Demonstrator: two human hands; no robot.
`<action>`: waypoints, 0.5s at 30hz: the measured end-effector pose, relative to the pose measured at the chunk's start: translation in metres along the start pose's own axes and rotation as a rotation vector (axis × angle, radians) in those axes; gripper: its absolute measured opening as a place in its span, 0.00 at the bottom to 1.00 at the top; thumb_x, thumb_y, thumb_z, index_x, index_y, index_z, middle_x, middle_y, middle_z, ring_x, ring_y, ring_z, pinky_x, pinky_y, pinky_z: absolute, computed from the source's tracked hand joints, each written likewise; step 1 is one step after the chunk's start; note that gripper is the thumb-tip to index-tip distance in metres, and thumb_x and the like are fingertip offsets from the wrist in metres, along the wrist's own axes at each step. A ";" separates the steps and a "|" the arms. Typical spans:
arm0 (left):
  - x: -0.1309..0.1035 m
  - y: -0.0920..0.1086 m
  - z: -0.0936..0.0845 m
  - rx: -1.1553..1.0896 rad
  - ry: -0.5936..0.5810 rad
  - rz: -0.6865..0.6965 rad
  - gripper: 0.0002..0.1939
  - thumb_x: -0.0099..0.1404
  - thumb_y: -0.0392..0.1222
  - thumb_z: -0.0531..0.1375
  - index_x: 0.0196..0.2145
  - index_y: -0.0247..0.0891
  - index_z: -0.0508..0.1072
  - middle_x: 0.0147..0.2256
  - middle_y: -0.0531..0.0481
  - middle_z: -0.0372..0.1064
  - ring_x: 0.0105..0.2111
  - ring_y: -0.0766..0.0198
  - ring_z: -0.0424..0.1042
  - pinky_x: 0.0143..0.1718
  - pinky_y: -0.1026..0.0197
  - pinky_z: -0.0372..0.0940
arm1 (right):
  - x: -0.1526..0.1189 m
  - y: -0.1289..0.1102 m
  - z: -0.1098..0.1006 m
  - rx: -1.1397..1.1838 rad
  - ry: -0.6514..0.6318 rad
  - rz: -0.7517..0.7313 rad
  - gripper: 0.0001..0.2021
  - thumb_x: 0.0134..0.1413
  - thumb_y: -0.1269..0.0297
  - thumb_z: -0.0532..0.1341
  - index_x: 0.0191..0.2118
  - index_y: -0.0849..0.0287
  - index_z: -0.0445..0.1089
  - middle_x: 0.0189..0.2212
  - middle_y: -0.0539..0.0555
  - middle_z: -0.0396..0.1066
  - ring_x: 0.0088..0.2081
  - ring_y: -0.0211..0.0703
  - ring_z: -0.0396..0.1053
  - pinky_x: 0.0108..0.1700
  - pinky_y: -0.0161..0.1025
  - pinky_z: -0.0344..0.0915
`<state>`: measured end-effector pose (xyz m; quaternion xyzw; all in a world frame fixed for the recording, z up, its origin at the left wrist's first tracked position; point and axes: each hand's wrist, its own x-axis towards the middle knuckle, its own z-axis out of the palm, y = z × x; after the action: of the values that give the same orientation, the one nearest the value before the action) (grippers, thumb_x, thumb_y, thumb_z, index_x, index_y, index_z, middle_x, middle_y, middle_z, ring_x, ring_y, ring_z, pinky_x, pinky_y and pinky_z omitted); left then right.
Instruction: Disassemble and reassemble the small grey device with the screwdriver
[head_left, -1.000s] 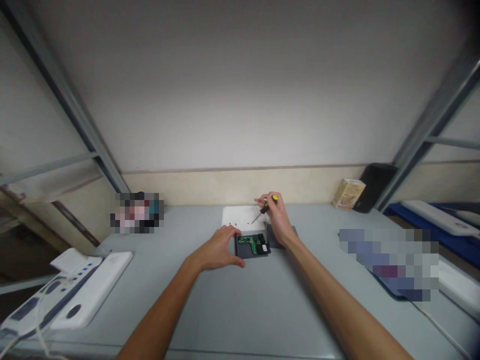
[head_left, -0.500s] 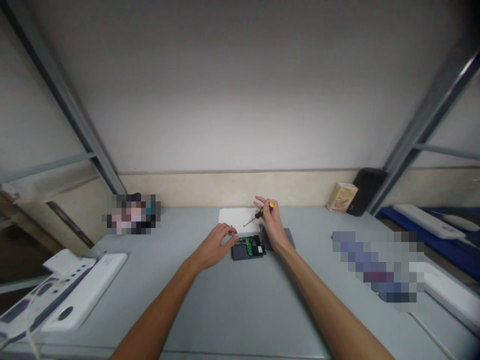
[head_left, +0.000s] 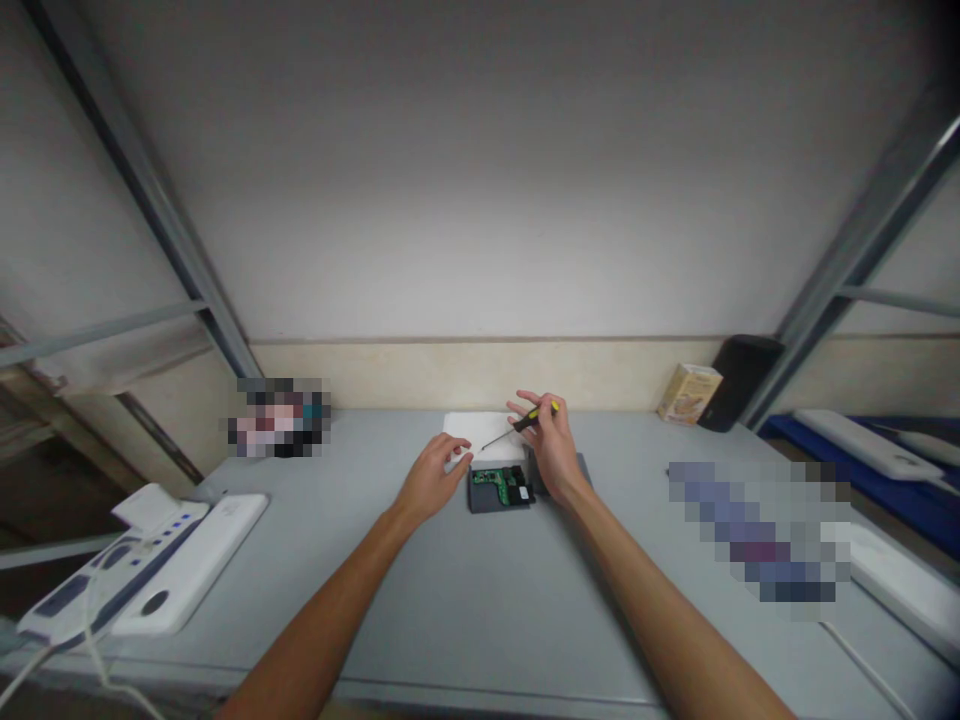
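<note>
My right hand [head_left: 553, 448] grips a screwdriver [head_left: 534, 417] with a black and yellow handle, its thin shaft slanting down to the left. The tip hovers over a white sheet of paper [head_left: 489, 428], close to the fingers of my left hand [head_left: 435, 470]. The thumb and forefinger of that hand are apart, and I make out nothing between them. Just in front of the paper lies a dark, flat device, apparently a hard drive [head_left: 491, 498], with a green circuit board showing. A flat grey piece [head_left: 583, 470] lies partly hidden behind my right hand.
White power strips [head_left: 202, 560] with cables lie at the left edge of the grey table [head_left: 480, 610]. A yellowish box [head_left: 690, 392] and a black upright object [head_left: 741, 380] stand at the back right. Blurred-out items lie on both sides.
My left hand has moved off the circuit board, up toward the screwdriver tip. The screwdriver has shifted slightly, its tip now nearer my left fingers. The view has turned a little.
</note>
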<state>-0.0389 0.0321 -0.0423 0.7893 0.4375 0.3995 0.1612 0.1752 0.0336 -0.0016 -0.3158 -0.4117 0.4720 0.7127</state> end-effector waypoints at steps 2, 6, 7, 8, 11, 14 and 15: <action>0.000 -0.001 0.001 -0.025 -0.003 -0.010 0.13 0.71 0.47 0.58 0.47 0.40 0.77 0.38 0.48 0.71 0.37 0.60 0.69 0.45 0.57 0.66 | -0.001 -0.001 0.002 0.040 -0.010 0.017 0.17 0.61 0.43 0.60 0.44 0.48 0.61 0.54 0.51 0.72 0.52 0.47 0.76 0.53 0.50 0.73; 0.000 0.001 0.003 -0.081 -0.018 -0.013 0.11 0.70 0.46 0.60 0.44 0.40 0.79 0.36 0.49 0.71 0.34 0.63 0.68 0.41 0.60 0.66 | -0.004 -0.002 0.005 0.094 -0.024 0.039 0.15 0.62 0.44 0.61 0.44 0.48 0.62 0.51 0.50 0.73 0.51 0.47 0.77 0.52 0.50 0.74; 0.001 0.001 0.003 -0.094 -0.020 -0.014 0.10 0.70 0.46 0.60 0.43 0.40 0.79 0.36 0.50 0.71 0.34 0.63 0.67 0.40 0.60 0.65 | -0.004 -0.002 0.006 0.101 -0.024 0.044 0.15 0.62 0.45 0.61 0.44 0.48 0.62 0.51 0.50 0.73 0.51 0.47 0.77 0.52 0.50 0.74; 0.001 0.001 0.003 -0.105 -0.019 -0.016 0.10 0.70 0.45 0.60 0.42 0.40 0.79 0.35 0.50 0.71 0.33 0.63 0.67 0.39 0.61 0.65 | -0.004 -0.002 0.006 0.106 -0.024 0.048 0.15 0.62 0.45 0.61 0.44 0.48 0.63 0.50 0.50 0.73 0.50 0.47 0.77 0.52 0.50 0.74; 0.002 -0.001 0.005 -0.126 -0.010 -0.027 0.09 0.69 0.44 0.61 0.42 0.39 0.79 0.35 0.50 0.71 0.32 0.64 0.67 0.37 0.61 0.64 | -0.004 -0.001 0.006 0.118 -0.022 0.055 0.15 0.62 0.45 0.62 0.43 0.48 0.63 0.49 0.50 0.74 0.50 0.48 0.77 0.52 0.51 0.74; 0.002 -0.003 0.006 -0.139 -0.004 -0.022 0.09 0.69 0.45 0.61 0.41 0.39 0.79 0.35 0.50 0.72 0.33 0.63 0.68 0.36 0.61 0.63 | -0.004 -0.001 0.006 0.129 -0.027 0.061 0.15 0.61 0.45 0.62 0.43 0.48 0.63 0.48 0.50 0.74 0.50 0.48 0.77 0.52 0.51 0.74; 0.002 -0.003 0.006 -0.141 0.000 -0.016 0.09 0.69 0.45 0.61 0.40 0.39 0.79 0.35 0.49 0.72 0.33 0.63 0.68 0.36 0.61 0.63 | -0.004 -0.001 0.006 0.132 -0.028 0.063 0.15 0.61 0.45 0.62 0.43 0.48 0.63 0.48 0.50 0.74 0.50 0.48 0.77 0.52 0.51 0.74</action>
<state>-0.0355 0.0361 -0.0473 0.7724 0.4147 0.4281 0.2195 0.1699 0.0300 0.0008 -0.2743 -0.3795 0.5246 0.7110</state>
